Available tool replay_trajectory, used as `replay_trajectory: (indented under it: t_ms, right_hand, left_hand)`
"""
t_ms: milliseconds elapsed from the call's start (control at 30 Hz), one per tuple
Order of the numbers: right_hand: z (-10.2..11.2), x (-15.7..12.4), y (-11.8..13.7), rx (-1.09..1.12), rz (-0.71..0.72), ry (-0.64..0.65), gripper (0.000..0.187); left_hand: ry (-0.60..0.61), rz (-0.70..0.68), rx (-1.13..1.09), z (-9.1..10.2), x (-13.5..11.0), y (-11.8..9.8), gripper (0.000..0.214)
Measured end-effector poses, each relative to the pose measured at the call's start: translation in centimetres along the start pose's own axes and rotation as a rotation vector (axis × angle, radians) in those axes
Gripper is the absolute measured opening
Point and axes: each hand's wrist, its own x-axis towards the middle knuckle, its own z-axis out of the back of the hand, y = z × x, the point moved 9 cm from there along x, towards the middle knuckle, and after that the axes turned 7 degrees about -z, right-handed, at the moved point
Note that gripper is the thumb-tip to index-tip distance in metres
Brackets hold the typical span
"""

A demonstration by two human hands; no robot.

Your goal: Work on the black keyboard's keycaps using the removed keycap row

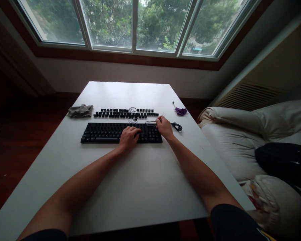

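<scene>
A black full-size keyboard lies across the white table. My left hand rests on its right-of-middle part, fingers lying over the keys and thumb a little apart. Over the keyboard's upper right corner, my right hand is closed in a pinch on a thin wire tool, whose pale wires stick out past the fingers. Behind the keyboard stand rows of loose black keycaps. Two clear round items sit by these rows. The keys beneath my left hand are hidden.
A crumpled grey cloth lies at the left table edge. To the right are a purple cloth, a small brush-like stick and a coiled black cable. A pale sofa stands beside the white table.
</scene>
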Motion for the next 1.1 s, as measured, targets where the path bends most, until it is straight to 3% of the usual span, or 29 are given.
replay_trajectory:
  t_ms: [133,367,567,733,833,1100]
  right_hand:
    - [0.0,-0.1,0.9,-0.052,0.074,0.026,0.021]
    - [-0.6,0.9,-1.1,-0.043,-0.079,0.09,0.015]
    - [-0.6,0.8,0.1,-0.136,0.029,0.012,0.014]
    - [-2.0,2.0,-1.5,0.007,-0.104,0.19,0.011]
    - [-2.3,2.3,-1.3,0.019,-0.071,0.251,0.012]
    - [-1.6,1.0,1.2,-0.231,0.086,0.115,0.014]
  left_hand:
    - [-0.003,-0.007,0.011,0.0,0.0,0.0,0.026]
    - [0.01,0.001,0.026,-0.1,-0.1,-0.1,0.025]
    - [0.026,-0.005,0.047,-0.2,-0.1,-0.5,0.024]
    - [0.055,-0.03,0.075,-0.6,-0.1,-0.7,0.026]
    - [0.069,-0.049,0.09,-0.7,0.0,-0.9,0.027]
    - [0.076,-0.07,0.15,-0.8,-0.1,-1.3,0.026]
